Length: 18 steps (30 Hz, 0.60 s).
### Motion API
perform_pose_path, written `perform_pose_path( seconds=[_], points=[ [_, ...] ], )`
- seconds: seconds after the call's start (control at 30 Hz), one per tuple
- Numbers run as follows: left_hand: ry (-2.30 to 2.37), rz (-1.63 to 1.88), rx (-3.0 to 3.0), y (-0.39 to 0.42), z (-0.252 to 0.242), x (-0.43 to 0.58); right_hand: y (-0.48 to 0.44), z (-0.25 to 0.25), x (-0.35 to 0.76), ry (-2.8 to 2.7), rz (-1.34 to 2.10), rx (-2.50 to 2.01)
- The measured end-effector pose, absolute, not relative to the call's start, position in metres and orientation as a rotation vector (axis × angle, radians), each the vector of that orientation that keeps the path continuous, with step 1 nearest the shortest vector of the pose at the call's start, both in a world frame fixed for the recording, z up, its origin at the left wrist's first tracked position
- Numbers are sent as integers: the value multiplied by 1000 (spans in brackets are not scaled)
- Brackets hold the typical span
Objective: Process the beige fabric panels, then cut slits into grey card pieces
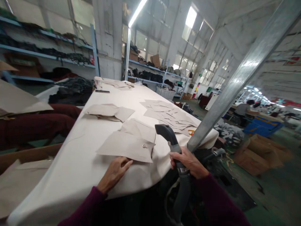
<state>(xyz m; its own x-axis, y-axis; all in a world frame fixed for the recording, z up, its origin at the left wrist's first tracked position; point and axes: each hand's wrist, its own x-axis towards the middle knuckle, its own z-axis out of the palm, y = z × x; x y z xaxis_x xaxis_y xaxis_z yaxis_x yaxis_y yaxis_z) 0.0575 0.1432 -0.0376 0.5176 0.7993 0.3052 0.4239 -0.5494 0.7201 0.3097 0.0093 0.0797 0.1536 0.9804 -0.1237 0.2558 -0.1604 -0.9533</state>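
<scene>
My right hand (188,161) is wrapped round the black curved handle of a vacuum hose (168,135), its nozzle pointing left over the table's near right corner. From the handle, a ribbed hose runs down out of view. At the near edge of a beige-grey fabric panel (127,146), my left hand (116,172) has its fingers curled together, seemingly pinching the edge; the fingertips are partly hidden. On that panel lies a small pale ring-like piece (144,146). Another fabric panel (138,129) is partly underneath it.
On the white-covered table (82,150) lie a stack of panels (110,112), a spread of cut pieces (169,114) and an orange-handled tool (191,132). A slanted metal post (235,81) rises at the right. Cardboard boxes (251,160) stand on the floor; a person (243,110) sits far right.
</scene>
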Motion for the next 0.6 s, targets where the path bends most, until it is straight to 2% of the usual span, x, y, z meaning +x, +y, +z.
perform_pose_path(
  seconds=[0.13, 0.27, 0.43, 0.6],
  points=[
    [1046, 1062, 2834, 137, -48, 25, -37, 86, 305, -1357, 1020, -1669],
    [682, 859, 3223, 157, -43, 42, -77, 68, 281, -1287, 1104, -1731],
    [514, 368, 3142, 188, -34, 81, -105, 52, 266, -1203, 1094, -1721],
    [597, 467, 3025, 201, -23, 92, -117, 55, 265, -1167, 1085, -1715]
  ],
)
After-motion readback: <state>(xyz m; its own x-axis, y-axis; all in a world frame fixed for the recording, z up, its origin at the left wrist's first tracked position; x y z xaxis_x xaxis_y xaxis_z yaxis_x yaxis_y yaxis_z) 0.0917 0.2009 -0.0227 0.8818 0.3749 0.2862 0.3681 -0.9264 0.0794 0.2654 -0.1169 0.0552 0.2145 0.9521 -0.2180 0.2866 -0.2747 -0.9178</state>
